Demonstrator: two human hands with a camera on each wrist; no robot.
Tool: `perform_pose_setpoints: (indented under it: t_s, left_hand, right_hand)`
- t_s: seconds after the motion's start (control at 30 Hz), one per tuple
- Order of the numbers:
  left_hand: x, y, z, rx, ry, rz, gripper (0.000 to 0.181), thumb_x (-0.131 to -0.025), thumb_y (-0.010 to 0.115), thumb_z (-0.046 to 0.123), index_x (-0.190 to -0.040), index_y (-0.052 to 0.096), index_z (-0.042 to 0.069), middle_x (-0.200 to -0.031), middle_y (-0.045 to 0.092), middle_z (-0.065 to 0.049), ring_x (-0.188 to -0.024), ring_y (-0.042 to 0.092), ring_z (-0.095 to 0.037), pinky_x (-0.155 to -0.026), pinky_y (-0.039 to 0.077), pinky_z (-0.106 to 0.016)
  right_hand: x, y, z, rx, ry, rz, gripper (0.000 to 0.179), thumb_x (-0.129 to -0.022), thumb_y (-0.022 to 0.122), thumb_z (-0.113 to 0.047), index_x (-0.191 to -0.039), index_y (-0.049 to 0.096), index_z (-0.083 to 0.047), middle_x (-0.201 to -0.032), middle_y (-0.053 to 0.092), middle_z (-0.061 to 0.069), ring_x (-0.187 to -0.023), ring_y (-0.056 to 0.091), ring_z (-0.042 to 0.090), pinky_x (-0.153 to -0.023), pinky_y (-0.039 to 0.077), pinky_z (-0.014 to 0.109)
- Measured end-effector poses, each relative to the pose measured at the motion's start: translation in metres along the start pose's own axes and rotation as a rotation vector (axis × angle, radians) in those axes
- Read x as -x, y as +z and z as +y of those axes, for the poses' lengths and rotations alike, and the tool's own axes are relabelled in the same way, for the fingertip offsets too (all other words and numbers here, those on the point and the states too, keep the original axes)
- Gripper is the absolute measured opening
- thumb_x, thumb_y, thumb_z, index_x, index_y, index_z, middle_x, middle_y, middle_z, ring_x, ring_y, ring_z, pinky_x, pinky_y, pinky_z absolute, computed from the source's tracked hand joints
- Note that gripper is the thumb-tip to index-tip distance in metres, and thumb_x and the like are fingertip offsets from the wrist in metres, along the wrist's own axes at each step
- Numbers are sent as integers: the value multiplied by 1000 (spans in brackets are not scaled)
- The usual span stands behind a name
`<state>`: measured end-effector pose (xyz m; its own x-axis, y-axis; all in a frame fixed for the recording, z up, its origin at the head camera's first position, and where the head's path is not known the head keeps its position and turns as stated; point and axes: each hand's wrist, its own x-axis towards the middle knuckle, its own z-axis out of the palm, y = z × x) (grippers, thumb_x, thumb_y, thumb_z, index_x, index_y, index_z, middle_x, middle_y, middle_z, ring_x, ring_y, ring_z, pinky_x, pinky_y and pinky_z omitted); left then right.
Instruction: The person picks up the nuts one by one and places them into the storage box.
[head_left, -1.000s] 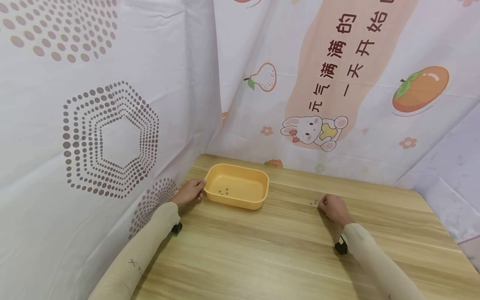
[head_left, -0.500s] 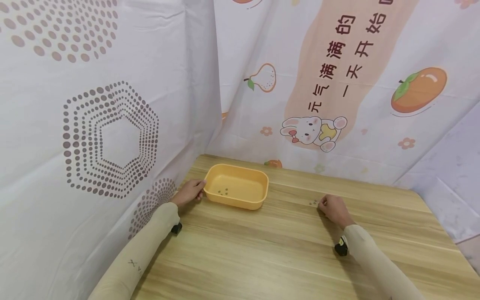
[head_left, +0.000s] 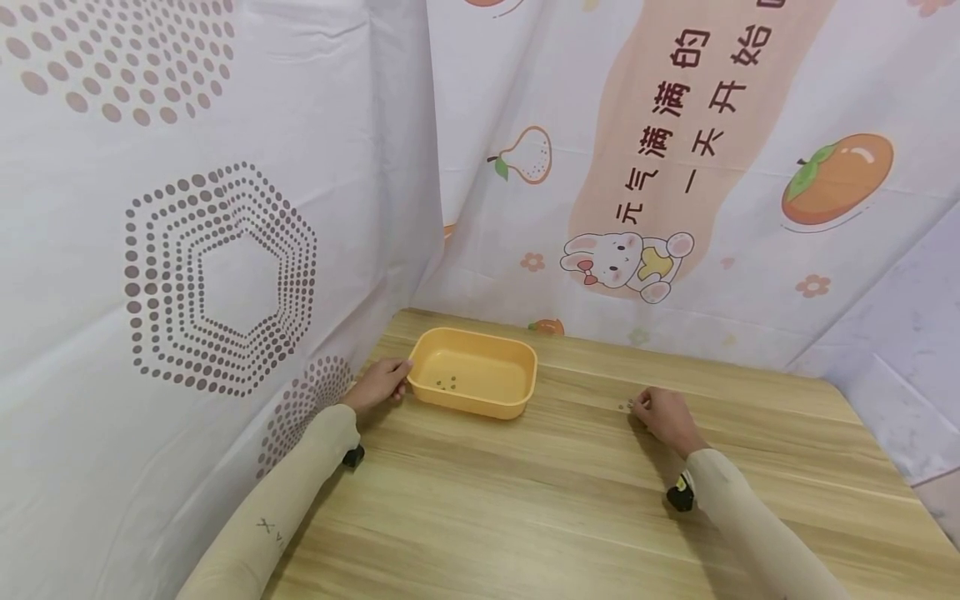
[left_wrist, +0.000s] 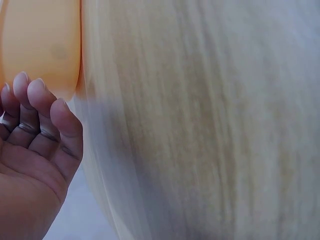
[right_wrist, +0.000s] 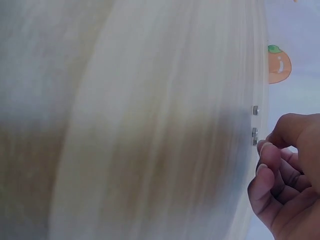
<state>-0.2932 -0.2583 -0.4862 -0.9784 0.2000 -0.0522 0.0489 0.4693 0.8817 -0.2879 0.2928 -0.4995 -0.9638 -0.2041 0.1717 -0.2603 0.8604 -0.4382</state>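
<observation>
Backdrop cloth (head_left: 480, 217): white, with fruit, flower and rabbit prints; legible in dark characters (head_left: 652, 142) as 元气满满的 / 一天开始, cut off at top edge after that.
Table (head_left: 480, 500): wood-grain, same as before.
Left sleeve (head_left: 277, 508): beige, with small dark marks resembling "X VI".
Yellow tray (head_left: 468, 406): on table, toward back left, not shifted; holding four tiny greyish pieces (head_left: 453, 387) on floor near front left, same count as half a second ago.
Left hand (head_left: 378, 383): holding tray's left end at rim, bent against outer wall; unchanged.
Right hand (head_left: 670, 418): slid slightly left since half a second ago, now right up at loose pieces (right_wrist: 255, 110); bent at thumb and fingers, cannot tell if pinching one; well apart from left hand.
Loose pieces: three visible in right wrist view, metallic-looking, on table right of tray; two together, one apart.
</observation>
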Motion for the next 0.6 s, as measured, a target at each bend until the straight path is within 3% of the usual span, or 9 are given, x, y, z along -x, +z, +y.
perform_pose_setpoints:
  t_s: [0.6]
  left_hand:
    - [-1, 2, -2, 26, 0, -14, 36, -114, 42, 27, -93, 59, 2, -74, 58, -5, -61, 54, -15, -56, 50, -26]
  right_hand:
    - [-1, -3, -13, 7, 0, -4, 13, -95, 60, -9, -93, 67, 1, -79, 70, 10, -55, 58, 12, -59, 50, 33]
